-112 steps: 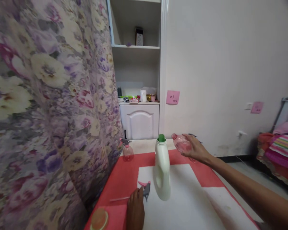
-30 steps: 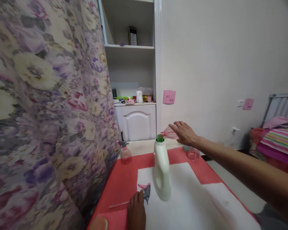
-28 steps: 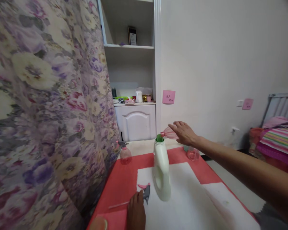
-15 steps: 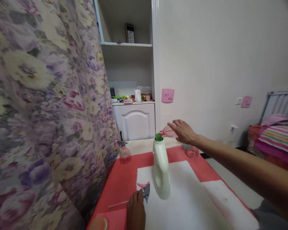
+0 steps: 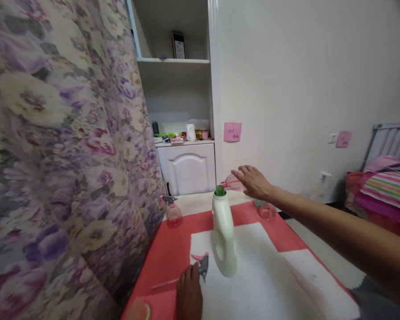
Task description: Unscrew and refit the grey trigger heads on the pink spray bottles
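A red-covered table (image 5: 163, 258) bore an upright pale jug (image 5: 222, 222). Toward the jug's one o'clock, the right hand (image 5: 254, 182) grasped a tilted pink bottle (image 5: 232, 182); toward eight, the left hand (image 5: 190, 291) touched a gray sprayer (image 5: 203, 266), its grip unclear.

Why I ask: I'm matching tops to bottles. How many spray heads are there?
2: mounted spray head on the far-left bottle; loose spray head at the left hand. More may be hidden.
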Demonstrator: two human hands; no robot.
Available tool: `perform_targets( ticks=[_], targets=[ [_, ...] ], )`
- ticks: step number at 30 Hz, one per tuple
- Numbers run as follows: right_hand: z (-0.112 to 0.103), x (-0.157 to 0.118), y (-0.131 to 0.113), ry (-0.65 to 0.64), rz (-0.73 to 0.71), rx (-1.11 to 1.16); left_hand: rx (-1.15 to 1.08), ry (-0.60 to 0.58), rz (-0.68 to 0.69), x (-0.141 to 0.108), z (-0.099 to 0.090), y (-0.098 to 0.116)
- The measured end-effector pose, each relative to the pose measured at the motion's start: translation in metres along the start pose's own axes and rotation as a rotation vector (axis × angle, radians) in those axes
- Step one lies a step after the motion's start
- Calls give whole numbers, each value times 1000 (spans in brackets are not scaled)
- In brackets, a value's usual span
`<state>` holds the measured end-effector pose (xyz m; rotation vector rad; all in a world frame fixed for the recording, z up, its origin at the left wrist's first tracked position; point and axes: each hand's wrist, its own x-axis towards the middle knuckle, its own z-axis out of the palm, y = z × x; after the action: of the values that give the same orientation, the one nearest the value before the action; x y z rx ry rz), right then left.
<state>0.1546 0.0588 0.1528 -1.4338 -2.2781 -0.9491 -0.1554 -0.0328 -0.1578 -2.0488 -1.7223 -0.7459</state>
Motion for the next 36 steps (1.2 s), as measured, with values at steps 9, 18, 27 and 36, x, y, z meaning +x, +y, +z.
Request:
perform_targets(
  ticks=[9,18,27,36],
  targets=[
    [1,-1,2,-1,-9,5,10,-11,12,1,-2,0],
    [-3,0,1,-3,-22,15,15,-37,-2,1,2,-1],
    [-3,1,3,-14,-40,38,25,-5,16,0,9,-6],
    [-5,5,7,-11,-45,52,20,-38,-4,-2,21,-12]
  ],
)
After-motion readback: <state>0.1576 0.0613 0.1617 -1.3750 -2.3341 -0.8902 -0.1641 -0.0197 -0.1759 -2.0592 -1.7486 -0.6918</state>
